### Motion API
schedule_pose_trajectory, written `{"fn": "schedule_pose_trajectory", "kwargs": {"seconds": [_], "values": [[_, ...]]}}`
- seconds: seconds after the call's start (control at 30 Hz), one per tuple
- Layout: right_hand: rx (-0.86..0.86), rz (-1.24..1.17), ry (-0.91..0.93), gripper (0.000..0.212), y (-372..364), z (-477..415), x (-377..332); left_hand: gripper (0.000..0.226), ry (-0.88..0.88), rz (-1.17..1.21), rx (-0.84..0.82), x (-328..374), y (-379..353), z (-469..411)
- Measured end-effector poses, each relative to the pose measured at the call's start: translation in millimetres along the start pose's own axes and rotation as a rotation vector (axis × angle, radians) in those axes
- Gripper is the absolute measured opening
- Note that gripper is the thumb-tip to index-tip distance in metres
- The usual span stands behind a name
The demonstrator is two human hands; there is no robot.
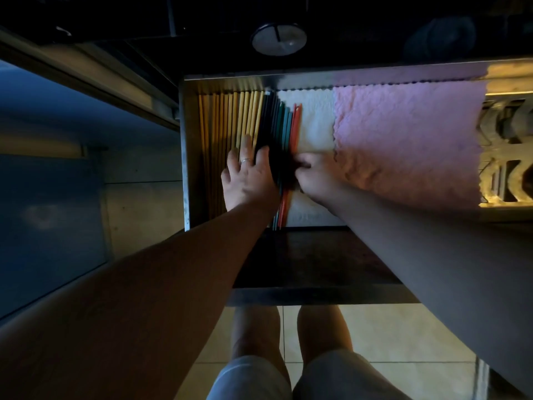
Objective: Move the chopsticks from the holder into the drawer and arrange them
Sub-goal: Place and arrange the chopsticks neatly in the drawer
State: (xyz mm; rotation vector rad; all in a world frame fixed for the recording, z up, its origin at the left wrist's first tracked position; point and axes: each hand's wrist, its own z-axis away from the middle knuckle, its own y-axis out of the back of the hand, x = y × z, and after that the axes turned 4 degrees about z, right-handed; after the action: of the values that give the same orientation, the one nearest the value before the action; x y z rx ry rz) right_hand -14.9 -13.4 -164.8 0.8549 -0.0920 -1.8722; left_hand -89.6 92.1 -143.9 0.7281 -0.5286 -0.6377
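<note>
An open steel drawer [184, 145] holds a row of chopsticks lying lengthwise: several yellow and wooden ones [227, 116] at the left, then black ones [266, 119], green and teal ones [284, 122], and red ones [296, 122] at the right of the row. My left hand [248, 177] lies flat on the yellow and black chopsticks with its fingers straight. My right hand [314, 176] is at the red chopsticks, fingers curled and pinching them from the right side. The chopstick holder is not in view.
A white cloth [314, 122] and a pink cloth [409, 140] line the drawer's middle and right. A patterned metal rack [507, 151] sits at the far right. A round lid [278, 39] lies on the dark counter above. My knees and tiled floor show below.
</note>
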Motion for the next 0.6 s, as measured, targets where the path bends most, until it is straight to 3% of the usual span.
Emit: {"fn": "schedule_pose_trajectory", "kwargs": {"seconds": [0.13, 0.3, 0.5, 0.6], "values": [[-0.005, -0.025, 0.011, 0.032, -1, 7, -4, 0.086, 0.035, 0.024, -0.153, -7, 2, 1], [0.023, 0.028, -0.006, 0.035, 10, 21, 6, 0.078, 0.070, 0.036, -0.285, 2, 12, 21], [0.009, 0.090, 0.005, 0.058, 49, 77, 14, 0.061, 0.125, 0.085, -0.224, 29, 28, 67], [0.012, 0.295, 0.094, 0.039, 80, 129, 17, 0.055, 0.047, 0.087, -0.146, 52, 44, 112]]}}
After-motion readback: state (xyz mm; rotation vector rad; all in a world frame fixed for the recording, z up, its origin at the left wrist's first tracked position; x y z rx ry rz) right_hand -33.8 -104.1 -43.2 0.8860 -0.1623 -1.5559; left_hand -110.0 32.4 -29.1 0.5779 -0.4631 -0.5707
